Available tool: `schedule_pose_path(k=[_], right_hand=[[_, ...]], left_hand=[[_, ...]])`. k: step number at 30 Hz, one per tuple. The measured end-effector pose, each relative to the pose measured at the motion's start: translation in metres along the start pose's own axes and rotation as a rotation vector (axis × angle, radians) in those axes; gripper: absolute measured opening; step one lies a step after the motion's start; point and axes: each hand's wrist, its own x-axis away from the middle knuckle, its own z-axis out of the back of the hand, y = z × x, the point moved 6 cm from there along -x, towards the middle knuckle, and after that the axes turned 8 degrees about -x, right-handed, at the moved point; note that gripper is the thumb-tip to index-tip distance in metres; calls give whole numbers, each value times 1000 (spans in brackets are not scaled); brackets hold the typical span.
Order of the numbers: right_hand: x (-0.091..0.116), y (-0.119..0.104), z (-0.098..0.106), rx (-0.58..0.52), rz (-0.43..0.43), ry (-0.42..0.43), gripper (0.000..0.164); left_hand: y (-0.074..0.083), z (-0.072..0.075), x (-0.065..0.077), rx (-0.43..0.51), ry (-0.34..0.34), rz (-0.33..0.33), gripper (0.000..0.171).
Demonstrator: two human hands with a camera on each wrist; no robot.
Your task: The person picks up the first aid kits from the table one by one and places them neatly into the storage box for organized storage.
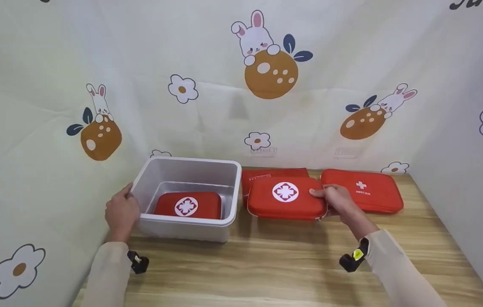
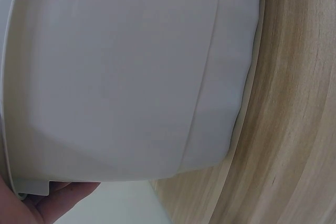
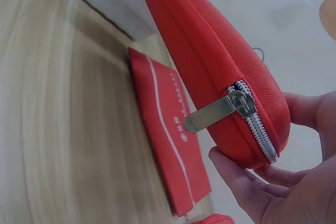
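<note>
My right hand (image 1: 340, 199) grips the right end of a red zippered first aid case (image 1: 262, 198) with a white cross emblem, thumb on top and fingers beneath. In the right wrist view the case (image 3: 210, 61) hangs above the table, its metal zipper pull (image 3: 212, 114) sticking out. My left hand (image 1: 122, 212) holds the left rim of a grey plastic bin (image 1: 190, 230); its fingers curl at the rim's corner in the left wrist view. Inside the bin lies another red case (image 1: 207, 204) with the same emblem, its near edge hidden by the front rim.
A flat red pouch (image 1: 296, 172) lies behind the held case. Right of it, a red first aid case (image 1: 377, 192) with a small white cross lies on the wooden table (image 1: 267, 264). A printed cloth (image 1: 207, 51) walls off the back and both sides.
</note>
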Motion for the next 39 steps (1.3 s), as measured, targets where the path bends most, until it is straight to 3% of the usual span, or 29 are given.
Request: schedule_pose_path(k=[8, 13, 20, 39], right_hand=[[7, -17, 6, -18, 11, -23, 58], [10, -28, 5, -88, 18, -44, 63], [13, -44, 4, -24, 35, -28, 59], [16, -77, -37, -73, 44, -134, 58]], left_hand=[[0, -1, -1, 19, -24, 5, 49], [0, 3, 0, 4, 31, -28, 50], [-1, 3, 0, 3, 49, -35, 49], [0, 3, 1, -2, 35, -20, 48]])
